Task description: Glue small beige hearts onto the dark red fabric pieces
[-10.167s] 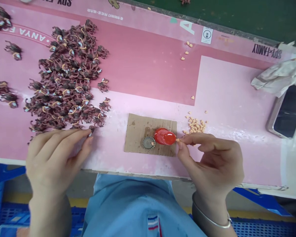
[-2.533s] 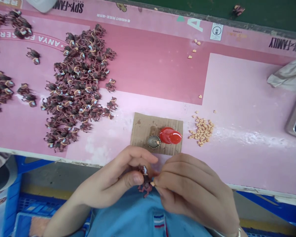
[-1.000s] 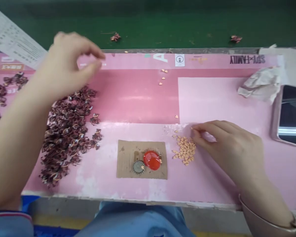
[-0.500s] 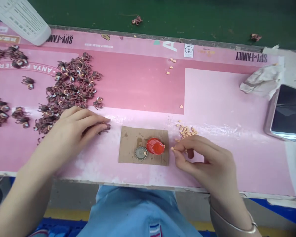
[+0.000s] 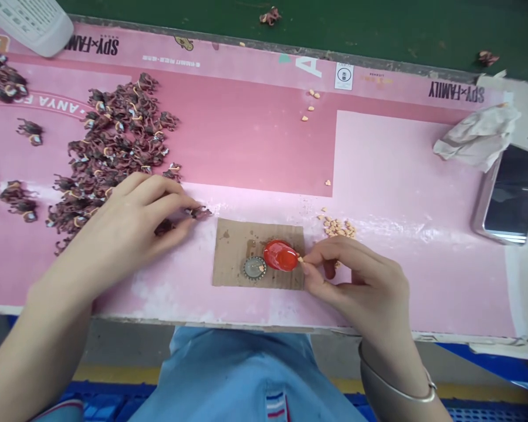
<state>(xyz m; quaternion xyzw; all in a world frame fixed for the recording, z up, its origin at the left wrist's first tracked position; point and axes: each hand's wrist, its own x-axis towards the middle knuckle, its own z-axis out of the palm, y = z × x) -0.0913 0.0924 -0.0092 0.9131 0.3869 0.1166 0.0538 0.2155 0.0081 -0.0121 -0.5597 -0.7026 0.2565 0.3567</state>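
My left hand lies at the lower right edge of a big pile of small brown figures, its fingertips pinched on one brown figure. My right hand pinches a tiny orange piece and holds it against the tip of a red glue bottle. The bottle lies on a brown cardboard scrap beside a metal bottle cap. A small heap of orange pieces lies just beyond my right hand.
Everything sits on a pink printed board over a green table. A phone and crumpled paper lie at the right. A white keypad device is at the far left. More brown figures are scattered left.
My right hand has carried the orange piece left to the red bottle's tip. My left hand has drawn a brown figure out of the pile toward the cardboard.
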